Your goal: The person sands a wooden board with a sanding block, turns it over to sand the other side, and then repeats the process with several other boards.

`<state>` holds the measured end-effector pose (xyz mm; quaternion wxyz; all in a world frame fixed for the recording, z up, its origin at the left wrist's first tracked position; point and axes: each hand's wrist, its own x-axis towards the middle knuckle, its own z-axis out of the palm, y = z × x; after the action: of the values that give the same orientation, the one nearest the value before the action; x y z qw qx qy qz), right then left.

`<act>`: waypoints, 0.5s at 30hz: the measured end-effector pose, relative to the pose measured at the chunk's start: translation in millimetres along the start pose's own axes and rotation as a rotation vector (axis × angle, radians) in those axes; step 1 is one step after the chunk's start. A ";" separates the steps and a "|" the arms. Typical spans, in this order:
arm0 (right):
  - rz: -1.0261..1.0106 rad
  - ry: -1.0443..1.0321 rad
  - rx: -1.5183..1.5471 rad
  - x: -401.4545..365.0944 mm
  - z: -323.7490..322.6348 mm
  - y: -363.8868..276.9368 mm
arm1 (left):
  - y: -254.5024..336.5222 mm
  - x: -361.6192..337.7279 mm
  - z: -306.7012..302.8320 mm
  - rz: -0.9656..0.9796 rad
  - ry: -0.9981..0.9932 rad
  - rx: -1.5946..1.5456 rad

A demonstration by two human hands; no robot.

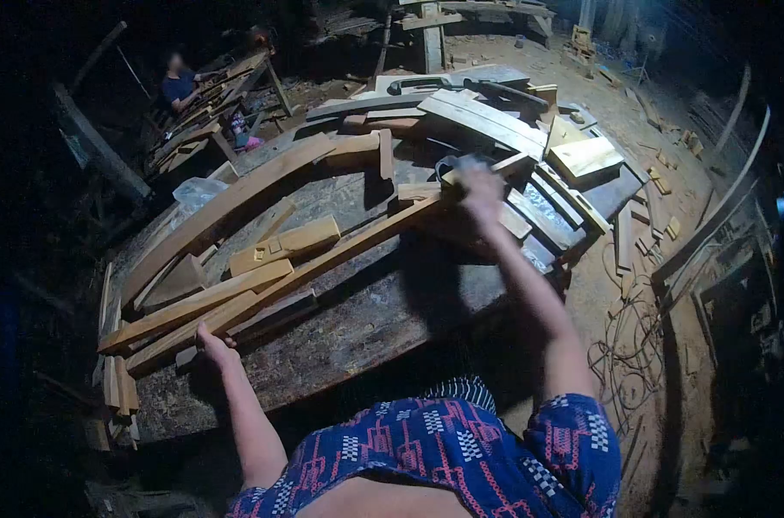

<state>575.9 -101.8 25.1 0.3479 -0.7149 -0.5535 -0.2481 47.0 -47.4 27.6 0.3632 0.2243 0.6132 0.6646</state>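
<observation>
A long narrow wooden strip [349, 252] runs diagonally across the dark workbench [366, 319]. Near its lower left end, my left hand [212, 344] touches the edge of the wood with the thumb raised; whether it grips is unclear. Farther right, my right hand [480, 188] is over the strip's upper part, blurred by motion, its fingers closed round something I cannot make out. A wooden hand plane [286, 245] lies behind the strip, left of centre. Beside the strip's left part rests a shorter board [198, 306].
Curved wooden pieces [224, 203] lie at the back left of the bench. Stacked pale boards [487, 121] and a wooden block [586, 157] occupy the right. Tangled cables [629, 345] are on the ground. Another person [180, 85] sits at the far left.
</observation>
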 end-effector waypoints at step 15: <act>0.124 -0.034 0.366 13.8 -19.4 53.2 | -14.1 26.8 -4.4 -0.014 -0.020 -0.092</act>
<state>631.4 -116.0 35.8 0.4772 -0.6764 -0.5503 -0.1092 29.6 -30.2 9.2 0.3838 0.2100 0.5799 0.6872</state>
